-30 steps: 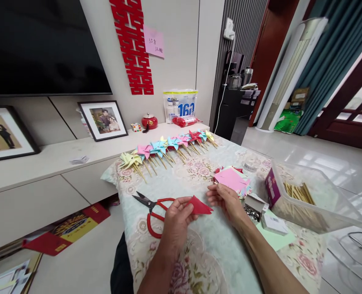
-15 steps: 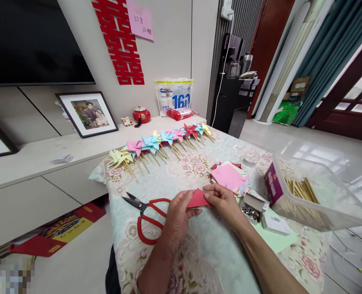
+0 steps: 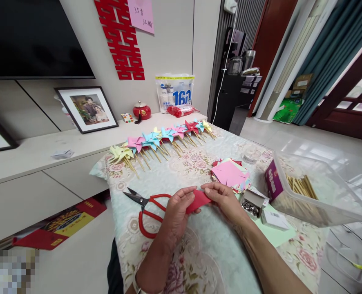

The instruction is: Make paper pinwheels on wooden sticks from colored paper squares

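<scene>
A red piece of paper [image 3: 198,201] is held between my two hands above the tablecloth. My left hand [image 3: 181,208] grips its left side, thumb on top and fingers behind. On its right edge, my right hand [image 3: 220,198] pinches the paper between thumb and fingers. Scissors with red handles [image 3: 142,204] lie partly spread just left of my left hand. Beyond my right hand sits a stack of coloured paper squares [image 3: 230,173], a pink one uppermost, with slits at the corners. A small open box of metal fasteners [image 3: 251,207] stands beside my right wrist.
Several paper pinwheels on sticks [image 3: 152,141] lie in a row along the table's far edge. A clear plastic bin of sticks [image 3: 309,208] stands at right, near a roll of clear tape [image 3: 252,155]. A small white box [image 3: 274,219] rests on green paper [image 3: 280,239].
The red paper has tilted and shifted slightly in my fingers, with both hands still on it. The camera view has moved a little.
</scene>
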### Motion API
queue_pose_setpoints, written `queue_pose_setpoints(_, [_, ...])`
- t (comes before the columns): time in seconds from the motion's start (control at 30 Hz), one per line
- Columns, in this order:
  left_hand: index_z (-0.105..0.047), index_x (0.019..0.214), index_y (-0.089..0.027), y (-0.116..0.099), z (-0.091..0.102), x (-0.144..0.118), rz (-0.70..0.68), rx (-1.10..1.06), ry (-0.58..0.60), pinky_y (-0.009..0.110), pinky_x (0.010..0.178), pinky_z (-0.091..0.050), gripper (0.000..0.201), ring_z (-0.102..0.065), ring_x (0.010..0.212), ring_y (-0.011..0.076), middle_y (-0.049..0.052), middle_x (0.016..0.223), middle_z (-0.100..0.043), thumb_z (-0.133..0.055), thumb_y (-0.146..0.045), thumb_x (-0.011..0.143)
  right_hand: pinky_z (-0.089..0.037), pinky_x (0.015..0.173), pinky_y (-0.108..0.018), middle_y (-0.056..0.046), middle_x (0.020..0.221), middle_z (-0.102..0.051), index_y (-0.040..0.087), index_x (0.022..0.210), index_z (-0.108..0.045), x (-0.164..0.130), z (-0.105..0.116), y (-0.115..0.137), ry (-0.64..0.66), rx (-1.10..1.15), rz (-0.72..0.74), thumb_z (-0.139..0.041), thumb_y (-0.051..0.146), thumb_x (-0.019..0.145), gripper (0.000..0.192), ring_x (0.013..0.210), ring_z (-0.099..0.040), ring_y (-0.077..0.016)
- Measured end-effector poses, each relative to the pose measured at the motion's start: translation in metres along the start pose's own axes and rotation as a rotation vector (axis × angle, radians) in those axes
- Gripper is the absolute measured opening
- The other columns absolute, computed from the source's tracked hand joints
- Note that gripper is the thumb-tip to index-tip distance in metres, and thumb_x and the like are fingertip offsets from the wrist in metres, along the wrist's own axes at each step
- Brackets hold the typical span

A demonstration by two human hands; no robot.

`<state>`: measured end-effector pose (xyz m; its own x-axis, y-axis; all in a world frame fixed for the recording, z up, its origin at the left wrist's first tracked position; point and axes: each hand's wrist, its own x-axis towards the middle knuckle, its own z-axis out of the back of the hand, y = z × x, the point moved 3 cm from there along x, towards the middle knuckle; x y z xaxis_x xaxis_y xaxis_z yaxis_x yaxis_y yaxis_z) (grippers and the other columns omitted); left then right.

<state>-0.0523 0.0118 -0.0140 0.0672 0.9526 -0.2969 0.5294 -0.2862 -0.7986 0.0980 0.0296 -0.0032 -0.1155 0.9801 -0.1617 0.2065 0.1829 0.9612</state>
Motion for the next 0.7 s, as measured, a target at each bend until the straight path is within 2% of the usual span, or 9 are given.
queue_pose_setpoints(0.13, [-0.072, 0.099, -0.011, 0.0011, -0.0010, 0.0004, -0.036, 0.007, -0.016, 0.025, 0.051, -0.054, 0.047, -0.064, 0.065, 0.0157, 0.006, 0.079, -0.072, -0.089, -0.030, 0.059, -0.047, 0.056, -0.024, -0.002, 0.074, -0.068, 0.016, 0.085, -0.077, -0.0015, 0.0001, 0.0010, 0.002, 0.130, -0.063, -0.088, 0.050, 0.063, 0.042, 0.063, -0.058, -0.0131])
queue_pose_setpoints(0.5, [-0.071, 0.105, -0.013, 0.0009, 0.0026, 0.0017, 0.003, -0.055, -0.003, 0.025, 0.054, -0.055, 0.051, -0.065, 0.068, 0.0151, 0.006, 0.087, -0.072, -0.089, -0.029, 0.059, -0.052, 0.054, -0.019, -0.003, 0.070, -0.072, 0.015, 0.084, -0.077, -0.0034, -0.0011, -0.0006, 0.085, 0.279, -0.177, -0.089, 0.037, 0.065, 0.032, 0.054, -0.062, -0.0097])
queue_pose_setpoints(0.7, [-0.071, 0.104, -0.013, 0.0020, 0.0005, 0.0005, -0.032, 0.004, 0.019, 0.026, 0.054, -0.054, 0.048, -0.065, 0.066, 0.0162, 0.006, 0.083, -0.072, -0.086, -0.037, 0.065, -0.049, 0.051, -0.018, -0.001, 0.068, -0.071, 0.014, 0.083, -0.075, -0.0021, -0.0015, -0.0024, 0.002, 0.232, -0.165, -0.090, 0.028, 0.058, 0.032, 0.051, -0.059, -0.0075])
